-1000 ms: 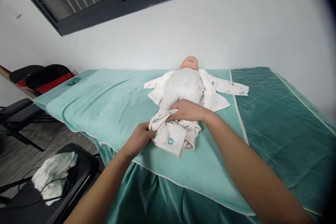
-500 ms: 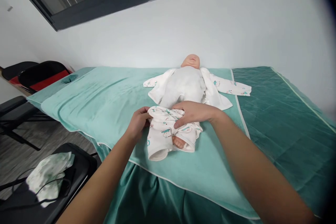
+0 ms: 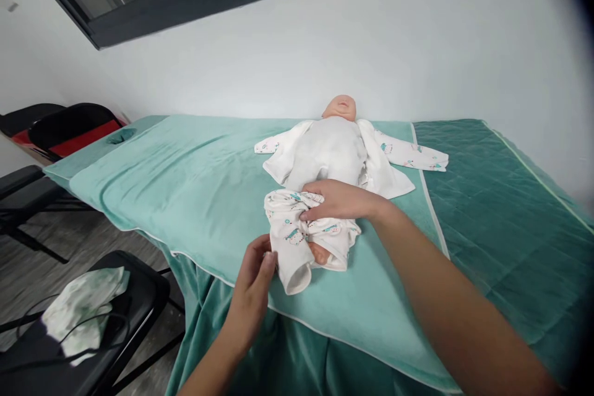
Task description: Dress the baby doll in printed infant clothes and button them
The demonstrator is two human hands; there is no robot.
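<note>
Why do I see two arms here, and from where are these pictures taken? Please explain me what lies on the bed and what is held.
There is no machine: these are a person's bare hands. Every picture comes from one camera worn on the head, looking forward and down.

On the green-covered bed lies a baby doll on its back. A white shirt with printed sleeves is spread open at its sides. The right hand holds the small printed trousers near the top. The left hand is at the edge of one trouser leg; its exact grip is unclear. A foot shows between the fabric.
</note>
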